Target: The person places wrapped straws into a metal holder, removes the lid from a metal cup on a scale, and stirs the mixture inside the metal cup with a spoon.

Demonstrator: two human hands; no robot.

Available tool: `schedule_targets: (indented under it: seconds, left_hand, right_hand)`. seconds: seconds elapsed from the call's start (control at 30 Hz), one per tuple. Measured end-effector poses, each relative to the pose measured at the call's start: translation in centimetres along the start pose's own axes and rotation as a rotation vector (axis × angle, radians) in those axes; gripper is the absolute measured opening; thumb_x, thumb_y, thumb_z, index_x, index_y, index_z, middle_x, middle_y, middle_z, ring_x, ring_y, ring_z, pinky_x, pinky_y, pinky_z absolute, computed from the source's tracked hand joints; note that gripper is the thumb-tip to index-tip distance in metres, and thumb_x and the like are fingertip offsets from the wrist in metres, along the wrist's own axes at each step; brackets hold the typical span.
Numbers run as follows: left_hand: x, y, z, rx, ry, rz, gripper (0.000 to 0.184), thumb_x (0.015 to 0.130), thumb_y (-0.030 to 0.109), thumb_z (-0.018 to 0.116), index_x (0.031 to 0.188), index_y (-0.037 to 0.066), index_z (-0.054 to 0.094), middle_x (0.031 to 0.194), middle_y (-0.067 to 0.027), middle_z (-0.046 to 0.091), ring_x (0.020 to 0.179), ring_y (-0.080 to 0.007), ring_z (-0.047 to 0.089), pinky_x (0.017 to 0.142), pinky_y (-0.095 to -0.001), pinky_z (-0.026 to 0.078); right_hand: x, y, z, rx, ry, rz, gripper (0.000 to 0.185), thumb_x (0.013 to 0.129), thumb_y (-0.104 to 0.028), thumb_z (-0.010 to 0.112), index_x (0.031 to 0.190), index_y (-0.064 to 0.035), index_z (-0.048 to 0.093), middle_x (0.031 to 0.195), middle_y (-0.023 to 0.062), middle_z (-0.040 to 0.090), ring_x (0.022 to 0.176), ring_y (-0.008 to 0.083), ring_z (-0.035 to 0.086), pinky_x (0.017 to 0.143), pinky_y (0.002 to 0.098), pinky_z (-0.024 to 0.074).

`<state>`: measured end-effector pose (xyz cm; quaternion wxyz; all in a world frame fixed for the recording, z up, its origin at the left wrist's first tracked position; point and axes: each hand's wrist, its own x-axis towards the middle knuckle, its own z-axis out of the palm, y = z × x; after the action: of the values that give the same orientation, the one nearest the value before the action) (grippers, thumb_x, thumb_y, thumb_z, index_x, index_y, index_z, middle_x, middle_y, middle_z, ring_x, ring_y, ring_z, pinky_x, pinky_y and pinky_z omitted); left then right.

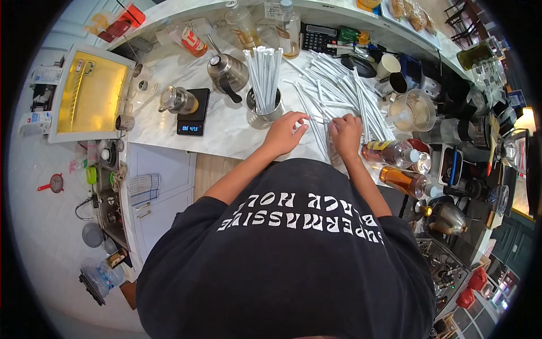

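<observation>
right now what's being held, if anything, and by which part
The left hand holds nothing visible; whether the curled right hand grips any straws cannot be told.

Head-worn, single and very wide. Looking forward and steeply down from above the shirt [282, 271], closest to it by far. Facing the counter [226, 135] across its near edge, farther from it than from the shirt. Centred just near of the left hand [286, 134] and right hand [346, 135], viewing both from above and behind. Stretching left to the sink [110, 208], right to the cabinet [518, 244], and far to the ledge [333, 17]. Curved strongly toward the margins, rounded off to black at the corners.
</observation>
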<state>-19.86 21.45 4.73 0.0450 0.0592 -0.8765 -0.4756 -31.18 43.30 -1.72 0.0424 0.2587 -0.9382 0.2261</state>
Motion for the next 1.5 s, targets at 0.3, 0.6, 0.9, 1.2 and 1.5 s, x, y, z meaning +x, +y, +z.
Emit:
schedule_targets:
  seconds: [0.3,0.6,0.9,1.2,1.5]
  left_hand:
    - [2.1,-4.0,3.4,0.514,-0.261,0.302,0.023,0.095,0.014,0.064,0.111,0.021,0.079,0.107,-0.0040,0.066,0.105,-0.0250,0.067,0.090,-0.0421,0.051]
    - [4.2,-6.5,3.3,0.648,-0.390,0.657,0.023,0.087,0.012,0.067,0.104,0.023,0.078,0.101,-0.0011,0.063,0.105,-0.0205,0.064,0.089,-0.0406,0.046]
    - [3.3,-0.3,1.2,0.022,0.103,0.390,0.017,0.093,0.010,0.075,0.110,0.009,0.074,0.109,-0.0080,0.068,0.091,-0.0278,0.068,0.080,-0.0403,0.053]
    - [-0.3,1.8,-6.9,-0.296,0.532,0.137,0.011,0.098,0.006,0.072,0.108,0.003,0.069,0.094,-0.0037,0.066,0.084,-0.0123,0.060,0.076,-0.0291,0.050]
    - [2.3,1.6,-14.0,-0.323,0.789,0.138,0.018,0.103,0.013,0.072,0.115,0.000,0.068,0.096,-0.0028,0.070,0.082,-0.0076,0.059,0.074,-0.0255,0.050]
  right_hand:
    - [1.4,-0.5,-5.1,0.259,0.235,0.082,0.016,0.088,-0.023,0.085,0.101,-0.0136,0.083,0.103,0.0040,0.069,0.105,0.0294,0.060,0.093,0.0463,0.0445]
    - [1.7,-1.2,-6.9,0.386,0.371,0.051,0.014,0.088,-0.016,0.084,0.102,-0.0116,0.081,0.098,0.0055,0.070,0.098,0.0281,0.063,0.089,0.0403,0.0472]
    - [2.5,-4.3,-10.4,0.368,0.535,-0.073,0.015,0.089,-0.010,0.084,0.101,-0.0045,0.077,0.094,0.0076,0.072,0.092,0.0276,0.064,0.087,0.0386,0.0486]
    - [4.5,-8.1,-10.5,0.504,0.483,-0.072,0.012,0.091,-0.007,0.082,0.100,-0.0020,0.076,0.093,0.0107,0.073,0.090,0.0271,0.066,0.083,0.0373,0.0512]
    - [10.5,-16.2,-11.1,0.733,0.473,-0.237,0.014,0.087,-0.009,0.085,0.097,-0.0032,0.076,0.093,0.0099,0.075,0.088,0.0272,0.068,0.081,0.0375,0.0529]
